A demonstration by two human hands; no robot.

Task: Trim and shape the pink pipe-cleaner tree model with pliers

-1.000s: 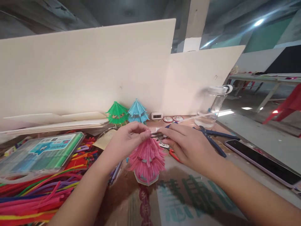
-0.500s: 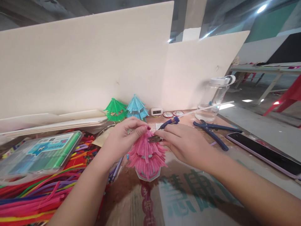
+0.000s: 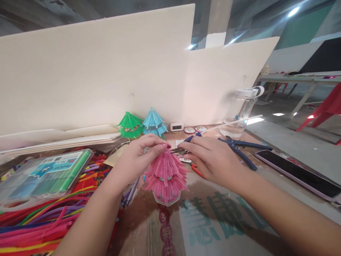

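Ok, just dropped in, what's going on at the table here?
A person's left hand pinches the top of a pink pipe-cleaner tree standing on the table. The right hand holds small pliers, their tip at that same top. A green tree and a blue tree stand behind; loose pipe cleaners lie to the left.

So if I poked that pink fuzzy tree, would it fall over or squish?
Probably light: the pink tree looks made of thin fuzzy strands like the pipe cleaners piled beside it. Its fringes would likely bend, not snap. It may tip easily: its base looks narrower than the fringes, and the left hand pinches its top.
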